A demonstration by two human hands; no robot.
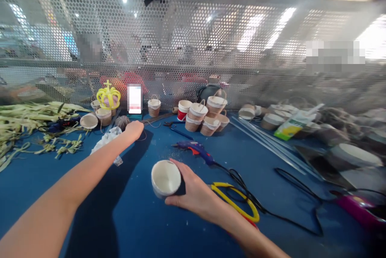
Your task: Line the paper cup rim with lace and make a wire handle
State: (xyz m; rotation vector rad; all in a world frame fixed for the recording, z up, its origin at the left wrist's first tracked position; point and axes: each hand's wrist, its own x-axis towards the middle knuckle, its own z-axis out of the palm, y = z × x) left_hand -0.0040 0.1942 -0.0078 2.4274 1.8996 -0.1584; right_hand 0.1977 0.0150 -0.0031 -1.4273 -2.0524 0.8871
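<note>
My right hand [193,193] grips a white cup [165,177] from its right side, the open mouth tilted toward me. My left hand [134,130] reaches far forward, its fingers closed beside a ball of grey yarn [122,122]. A thin strand shows near those fingers, but what they hold is hidden. Under my left forearm lies a crumpled whitish plastic bag [107,139]. Beyond the cup rests a blue and red glue gun [196,150] with a black cord. A tool with yellow loop handles [235,197] lies partly behind my right forearm.
Several twine-wrapped cups with handles [197,115] stand at the back. A lit phone [134,99] leans against the perforated metal screen [181,28]. Pale dried leaves [33,119] cover the left; clear sticks [268,141], more cups and a magenta object [362,209] lie right.
</note>
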